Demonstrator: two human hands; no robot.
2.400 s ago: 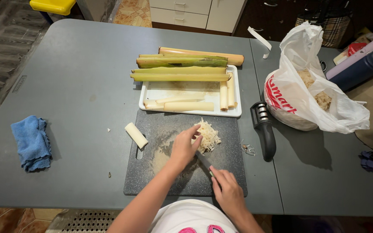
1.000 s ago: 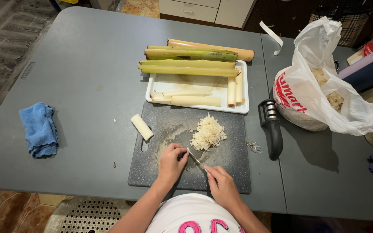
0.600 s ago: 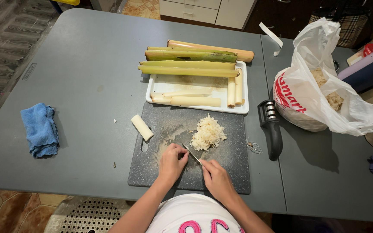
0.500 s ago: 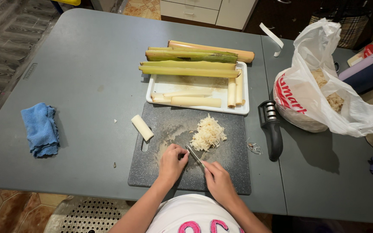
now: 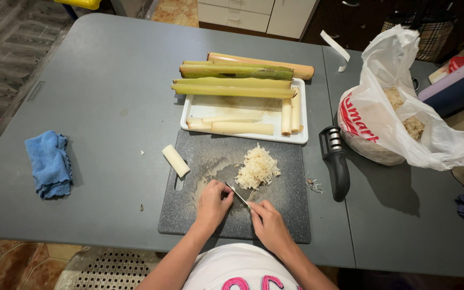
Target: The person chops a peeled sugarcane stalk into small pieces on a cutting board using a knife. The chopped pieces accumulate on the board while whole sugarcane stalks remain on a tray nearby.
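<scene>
Right hand (image 5: 268, 224) closed around one small knife (image 5: 237, 195), left hand (image 5: 213, 202) pressed flat-fingered beside the blade on one dark cutting board (image 5: 280, 215), one shredded pile (image 5: 257, 169) just beyond, one white tray (image 5: 296, 137) of stalks, one blue cloth (image 5: 48, 164) on the grey worktop (image 5: 98, 91).

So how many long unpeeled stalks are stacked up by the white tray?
4, as far as shows: a tan stalk farthest back, a dark green stalk before it, and two pale green stalks over the white rectangular tray's far edge. Others may lie hidden beneath.
</scene>
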